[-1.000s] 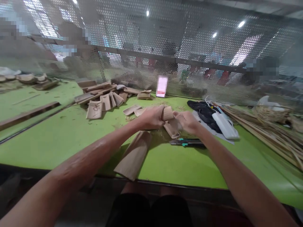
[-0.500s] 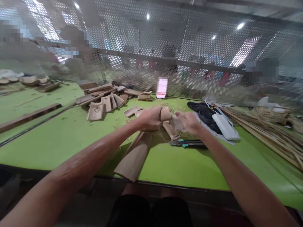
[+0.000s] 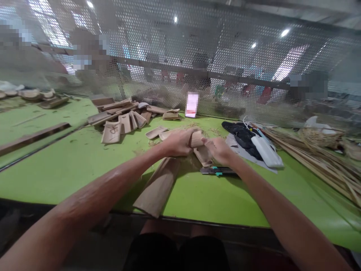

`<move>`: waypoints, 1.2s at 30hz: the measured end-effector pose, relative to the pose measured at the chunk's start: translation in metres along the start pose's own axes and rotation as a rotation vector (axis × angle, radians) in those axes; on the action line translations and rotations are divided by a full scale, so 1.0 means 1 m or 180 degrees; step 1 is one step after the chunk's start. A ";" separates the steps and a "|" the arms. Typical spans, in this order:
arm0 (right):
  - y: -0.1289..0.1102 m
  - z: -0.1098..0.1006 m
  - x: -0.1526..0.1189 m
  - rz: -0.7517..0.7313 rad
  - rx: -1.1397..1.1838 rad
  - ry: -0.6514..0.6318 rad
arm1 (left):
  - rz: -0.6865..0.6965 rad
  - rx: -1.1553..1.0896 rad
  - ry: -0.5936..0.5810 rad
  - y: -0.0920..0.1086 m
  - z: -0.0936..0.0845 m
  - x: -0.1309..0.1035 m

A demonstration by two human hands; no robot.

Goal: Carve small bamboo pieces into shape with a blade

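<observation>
My left hand (image 3: 180,142) is closed around a short, pale, curved bamboo piece (image 3: 196,139), whose end sticks out to the right. My right hand (image 3: 218,148) is closed, with its thumb side right at that end; what lies inside the fingers is hidden. Below them another bamboo piece with a raised rim (image 3: 203,156) rests on the table, partly covered by the hands. A black and teal utility knife (image 3: 217,171) lies under my right wrist. Closer to me, a long curved bamboo piece (image 3: 156,188) reaches the table's front edge.
Several bamboo pieces (image 3: 128,122) are heaped at the back left. A phone (image 3: 192,105) leans upright against the perforated metal screen (image 3: 158,75). To the right lie a black cloth (image 3: 242,137), a white power bank-like block (image 3: 266,150) and long thin strips (image 3: 316,154). Shavings litter the green table (image 3: 93,165).
My right hand has moved slightly left, against the end of the bamboo piece. A pale, blurred flat thing seen between the hands before is now out of sight. My left hand keeps its hold.
</observation>
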State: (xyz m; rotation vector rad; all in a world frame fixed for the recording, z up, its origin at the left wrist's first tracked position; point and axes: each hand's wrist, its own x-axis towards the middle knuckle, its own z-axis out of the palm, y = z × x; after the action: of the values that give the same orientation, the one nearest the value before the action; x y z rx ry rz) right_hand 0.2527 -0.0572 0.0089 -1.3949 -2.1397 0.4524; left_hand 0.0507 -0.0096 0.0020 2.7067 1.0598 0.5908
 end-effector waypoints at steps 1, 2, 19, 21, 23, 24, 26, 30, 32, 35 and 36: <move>0.000 0.000 0.000 -0.0001 -0.0002 0.0045 | -0.0063 -0.0040 0.0013 0.000 0.000 0.000; 0.000 0.000 0.000 0.0007 0.0009 0.0110 | -0.0092 -0.0085 0.0037 0.000 0.000 0.000; 0.000 -0.002 -0.001 0.0225 0.0300 -0.0005 | -0.0113 -0.0158 0.0014 0.003 -0.002 0.001; -0.002 -0.002 -0.001 0.0238 0.0359 -0.0052 | -0.0012 -0.0159 0.0042 0.002 -0.003 0.001; -0.002 -0.002 0.000 0.0200 0.0368 -0.0154 | 0.0141 -0.0195 0.0003 0.002 -0.003 0.001; -0.002 -0.002 0.000 0.0192 0.0363 -0.0179 | 0.0123 -0.0203 -0.0012 0.002 -0.003 0.001; -0.002 -0.002 0.000 0.0199 0.0359 -0.0080 | -0.0045 -0.0211 0.0009 0.003 -0.004 0.001; 0.000 -0.001 -0.001 0.0162 0.0376 -0.0017 | 0.0093 -0.0299 0.0034 0.005 -0.004 0.001; 0.000 -0.001 -0.001 0.0164 0.0374 -0.0130 | 0.0143 -0.0320 -0.0049 0.005 -0.004 0.001; 0.001 -0.002 -0.001 0.0163 0.0371 -0.0053 | -0.0082 -0.0237 -0.0027 0.004 -0.005 0.000; 0.001 -0.002 -0.001 0.0129 0.0370 0.0002 | -0.0077 -0.0195 0.0000 0.004 -0.005 0.000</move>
State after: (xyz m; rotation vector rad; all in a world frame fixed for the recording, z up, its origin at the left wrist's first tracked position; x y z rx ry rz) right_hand 0.2547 -0.0574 0.0097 -1.3748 -2.0535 0.5823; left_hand 0.0510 -0.0124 0.0078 2.6376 1.0553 0.6090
